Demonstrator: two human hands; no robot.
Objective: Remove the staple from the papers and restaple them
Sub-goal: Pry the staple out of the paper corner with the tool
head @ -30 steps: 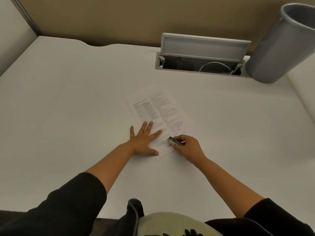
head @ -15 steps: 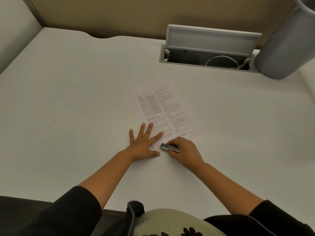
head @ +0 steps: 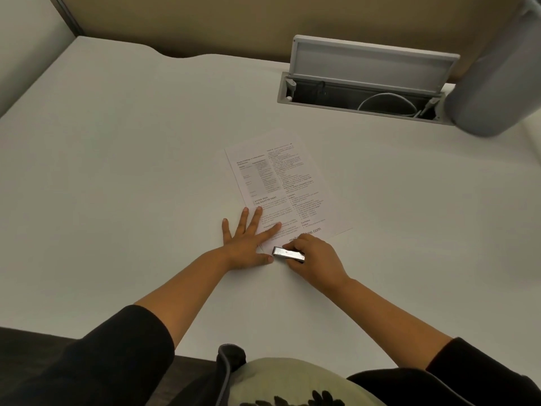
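Since half a second ago the right hand (head: 314, 256) has barely shifted: it stays curled around the small metal stapler (head: 288, 254), pinching it at the papers' (head: 285, 186) near corner, about 6 o'clock on the sheet. Flat, with fingers spread, the left hand (head: 248, 243) presses the near left edge at 7 o'clock. Legible print includes "VISION 2020: THE RIGHT TO SIGHT" and a web address ending "free.com", partly hidden by the knuckles; finer text blurs. No staple can be made out. At 2 o'clock on the white desk (head: 117, 186), a grey bin (head: 494, 83) is cut off beside the open cable tray (head: 363, 95).
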